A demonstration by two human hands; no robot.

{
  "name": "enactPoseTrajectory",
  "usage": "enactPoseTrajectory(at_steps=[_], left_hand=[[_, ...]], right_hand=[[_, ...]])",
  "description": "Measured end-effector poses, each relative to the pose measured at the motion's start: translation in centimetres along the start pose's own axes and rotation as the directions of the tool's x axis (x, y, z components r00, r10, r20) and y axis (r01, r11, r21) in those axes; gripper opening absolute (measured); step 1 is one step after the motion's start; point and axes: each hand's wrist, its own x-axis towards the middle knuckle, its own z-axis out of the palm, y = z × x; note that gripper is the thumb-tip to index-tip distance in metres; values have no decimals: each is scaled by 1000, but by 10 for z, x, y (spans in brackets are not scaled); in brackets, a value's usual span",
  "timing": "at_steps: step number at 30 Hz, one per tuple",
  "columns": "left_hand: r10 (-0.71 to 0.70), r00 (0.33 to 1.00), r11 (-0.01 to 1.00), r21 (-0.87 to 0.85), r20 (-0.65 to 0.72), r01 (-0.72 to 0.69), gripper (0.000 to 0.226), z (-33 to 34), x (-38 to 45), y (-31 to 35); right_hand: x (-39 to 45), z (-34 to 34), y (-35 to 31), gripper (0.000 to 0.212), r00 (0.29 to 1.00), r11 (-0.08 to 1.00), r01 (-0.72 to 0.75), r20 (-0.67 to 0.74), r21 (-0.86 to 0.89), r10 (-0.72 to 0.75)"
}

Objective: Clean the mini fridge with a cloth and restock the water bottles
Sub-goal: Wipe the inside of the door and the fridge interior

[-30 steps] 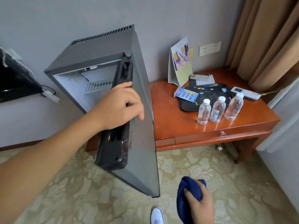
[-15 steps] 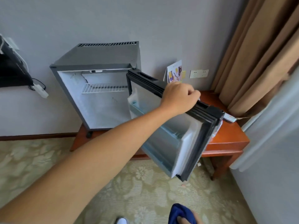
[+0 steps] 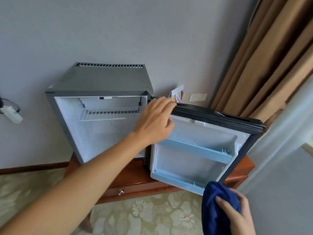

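Note:
The grey mini fridge (image 3: 105, 78) stands on a wooden desk (image 3: 133, 175), its door (image 3: 199, 133) swung wide open to the right. Inside is a white cavity with one wire shelf (image 3: 108, 113); the door's inner side has light blue racks. My left hand (image 3: 155, 121) reaches over the door's top edge near the hinge, its fairly straight fingers touching the black seal. At the lower right, just below the door's bottom corner, my right hand (image 3: 237, 216) grips a bunched dark blue cloth (image 3: 216, 197). The open door hides the water bottles.
A brown curtain (image 3: 264, 56) hangs at the right, close behind the door's outer edge. A wall socket (image 3: 197, 97) and a folded card (image 3: 177, 94) show behind the door. A white plug (image 3: 12, 114) hangs on the left wall. The desk has a drawer knob (image 3: 120, 192); patterned carpet lies below.
The door has swung from nearly edge-on to fully open at the right. My left hand slid toward the hinge and loosened its grip. My right hand rose with the cloth toward the door.

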Motion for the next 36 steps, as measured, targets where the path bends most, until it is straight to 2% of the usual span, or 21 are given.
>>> enactPoseTrajectory(at_steps=[1, 2, 3, 5, 7, 9, 10, 13, 14, 15, 16, 18, 19, 21, 22, 25, 27, 30, 33, 36], left_hand=[[13, 999, 1000, 9, 42, -14, 53, -4, 13, -15], [24, 994, 1000, 8, 107, -25, 54, -5, 26, -30], [29, 982, 1000, 5, 187, -31, 56, -4, 38, -42], [34, 937, 999, 21, 348, -44, 59, 8, 53, -57], [44, 907, 998, 17, 419, -56, 59, 22, 62, -67], [57, 930, 997, 31, 362, -73, 60, 34, 68, -71], [64, 946, 996, 41, 318, -81, 61, 36, 72, -72], [146, 955, 988, 12, 257, -154, 52, 34, 88, -78], [175, 951, 984, -10, 256, -179, 47, 34, 92, -80], [199, 947, 980, -31, 253, -197, 44, 34, 93, -83], [216, 945, 976, -53, 246, -209, 44, 34, 95, -87], [220, 948, 975, -64, 230, -211, 47, 37, 97, -96], [214, 949, 977, -47, 231, -209, 51, 39, 98, -98], [218, 945, 974, -1, 243, -224, 58, 42, 96, -99], [219, 944, 974, 5, 245, -227, 60, 44, 95, -99], [219, 939, 976, -47, 266, -214, 71, 44, 93, -104], [204, 931, 979, -78, 303, -190, 88, 39, 93, -106], [171, 945, 985, -83, 279, -153, 111, 40, 93, -106], [135, 981, 982, -149, 139, -114, 107, 50, 92, -104], [109, 990, 981, -173, 88, -93, 107, 57, 91, -107]], right_hand=[[-2, -3, -10, 43, 994, 999, 3, -105, -50, -8], [2, 16, -20, 45, 976, 999, -54, -211, 10, 54], [-1, 35, -33, 45, 969, 995, -38, -239, 90, 58], [-14, 61, -54, 43, 975, 989, -64, -202, 136, 91], [-43, 87, -69, 38, 985, 995, -80, -147, 63, 89], [-61, 104, -77, 38, 972, 987, -131, -183, 92, 146], [-67, 107, -83, 44, 965, 981, -150, -199, 122, 172], [-78, 102, -103, 100, 942, 985, -109, -302, 135, 145], [-78, 98, -114, 108, 934, 990, -64, -342, 127, 104], [-75, 94, -128, 106, 927, 995, -11, -371, 99, 48], [-68, 92, -148, 92, 920, 998, 25, -391, 59, 0], [-46, 90, -192, 43, 894, 987, 156, -418, -48, -162], [-26, 85, -210, 33, 859, 963, 226, -436, -146, -268], [32, 73, -241, 32, 790, 881, 275, -431, -386, -435], [68, 68, -251, 31, 786, 833, 251, -398, -494, -473], [163, 57, -241, 35, 888, 705, 115, -246, -700, -389], [194, 71, -230, 47, 926, 593, 66, -173, -802, -337], [212, 135, -222, 57, 896, 524, 182, -80, -832, -437], [205, 208, -217, 41, 787, 463, 321, -40, -826, -616], [205, 211, -212, 39, 746, 467, 412, -5, -783, -666]])
